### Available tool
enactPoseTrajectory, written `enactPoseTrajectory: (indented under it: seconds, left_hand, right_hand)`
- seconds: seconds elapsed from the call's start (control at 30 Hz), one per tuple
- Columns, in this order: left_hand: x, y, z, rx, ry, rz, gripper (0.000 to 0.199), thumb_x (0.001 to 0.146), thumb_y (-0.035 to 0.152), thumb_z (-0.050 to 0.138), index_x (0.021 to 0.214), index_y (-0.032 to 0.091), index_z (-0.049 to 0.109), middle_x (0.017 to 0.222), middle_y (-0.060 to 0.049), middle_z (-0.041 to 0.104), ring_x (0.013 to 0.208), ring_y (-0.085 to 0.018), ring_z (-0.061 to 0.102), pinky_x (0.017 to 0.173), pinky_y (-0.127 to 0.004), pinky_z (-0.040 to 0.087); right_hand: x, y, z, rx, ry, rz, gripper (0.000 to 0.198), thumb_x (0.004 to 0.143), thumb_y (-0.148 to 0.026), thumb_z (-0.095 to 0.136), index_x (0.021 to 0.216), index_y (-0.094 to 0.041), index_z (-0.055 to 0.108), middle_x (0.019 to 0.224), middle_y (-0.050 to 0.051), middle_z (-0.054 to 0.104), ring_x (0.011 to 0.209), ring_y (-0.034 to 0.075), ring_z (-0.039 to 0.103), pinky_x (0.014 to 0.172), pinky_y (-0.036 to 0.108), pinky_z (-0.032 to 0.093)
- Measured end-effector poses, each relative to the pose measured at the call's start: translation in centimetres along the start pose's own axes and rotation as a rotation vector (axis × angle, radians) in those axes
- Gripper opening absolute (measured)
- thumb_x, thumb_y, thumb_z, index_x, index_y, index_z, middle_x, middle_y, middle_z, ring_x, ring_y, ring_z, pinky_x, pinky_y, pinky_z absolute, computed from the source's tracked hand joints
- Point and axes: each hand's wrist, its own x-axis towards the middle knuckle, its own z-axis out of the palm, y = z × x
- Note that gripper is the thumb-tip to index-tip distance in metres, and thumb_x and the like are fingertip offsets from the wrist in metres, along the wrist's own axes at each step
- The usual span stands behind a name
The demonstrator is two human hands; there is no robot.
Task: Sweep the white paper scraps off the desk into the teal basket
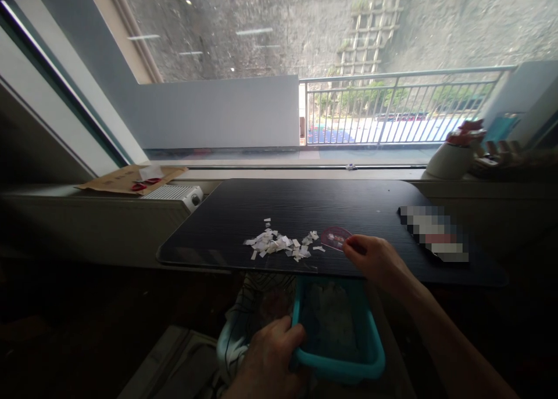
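Observation:
My right hand (375, 261) pinches the edge of a translucent pink, rounded flat plastic piece (333, 237), held low over the dark tabletop (314, 201). Just left of the piece lies a loose pile of small white paper scraps (279, 243). Below the table's near edge, my left hand (272, 352) is closed round the left rim of a turquoise plastic basin (342, 369). Pale material (333, 323) lies inside the basin, too dim to make out. The basin sits partly under the table edge.
Left of the basin stands a light-coloured basket (224, 348) with striped cloth. A pixelated item (436, 234) lies at the table's right. Red-handled scissors (143, 185) and brown paper (111, 179) rest on the left ledge beside a white heater (176, 196). A pale jar (449, 160) stands by the window.

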Motion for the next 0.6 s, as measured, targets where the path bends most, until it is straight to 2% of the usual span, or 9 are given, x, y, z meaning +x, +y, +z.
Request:
enactPoseTrajectory:
  seconds: [0.1, 0.27, 0.43, 0.6]
  left_hand:
    - [-0.1, -0.3, 0.1, -0.011, 0.010, 0.005, 0.016, 0.060, 0.011, 0.057, 0.071, 0.020, 0.050, 0.078, -0.001, 0.054, 0.074, -0.019, 0.053, 0.060, -0.026, 0.032]
    - [-0.3, -0.6, -0.4, -0.055, 0.090, 0.011, 0.015, 0.061, 0.012, 0.058, 0.069, 0.020, 0.048, 0.075, 0.001, 0.052, 0.071, -0.017, 0.051, 0.059, -0.025, 0.030]
    - [-0.2, -0.5, -0.9, -0.067, 0.085, -0.012, 0.013, 0.065, 0.015, 0.059, 0.069, 0.020, 0.048, 0.074, 0.002, 0.051, 0.069, -0.016, 0.050, 0.059, -0.025, 0.029]
    - [-0.2, -0.5, -0.8, -0.066, 0.084, -0.008, 0.014, 0.065, 0.014, 0.060, 0.069, 0.020, 0.048, 0.073, 0.002, 0.051, 0.069, -0.016, 0.050, 0.059, -0.025, 0.030]
  right_hand:
    - [0.1, -0.1, 0.2, 0.013, -0.022, -0.015, 0.030, 0.086, -0.035, 0.045, 0.081, -0.019, 0.070, 0.064, 0.001, 0.065, 0.057, 0.014, 0.055, 0.052, 0.024, 0.032]
    - [-1.8, 0.4, -0.8, -0.059, -0.090, 0.010, 0.030, 0.084, -0.036, 0.046, 0.067, -0.019, 0.065, 0.056, -0.001, 0.058, 0.052, 0.012, 0.050, 0.051, 0.024, 0.029]
    - [-2.9, 0.7, -1.4, -0.007, -0.091, 0.058, 0.029, 0.085, -0.037, 0.045, 0.074, -0.020, 0.066, 0.061, -0.001, 0.060, 0.057, 0.013, 0.052, 0.054, 0.025, 0.031]
    - [-4.4, 0.4, -1.3, 0.001, -0.173, 0.033, 0.030, 0.085, -0.036, 0.046, 0.066, -0.020, 0.062, 0.056, -0.003, 0.055, 0.053, 0.011, 0.048, 0.052, 0.025, 0.030]
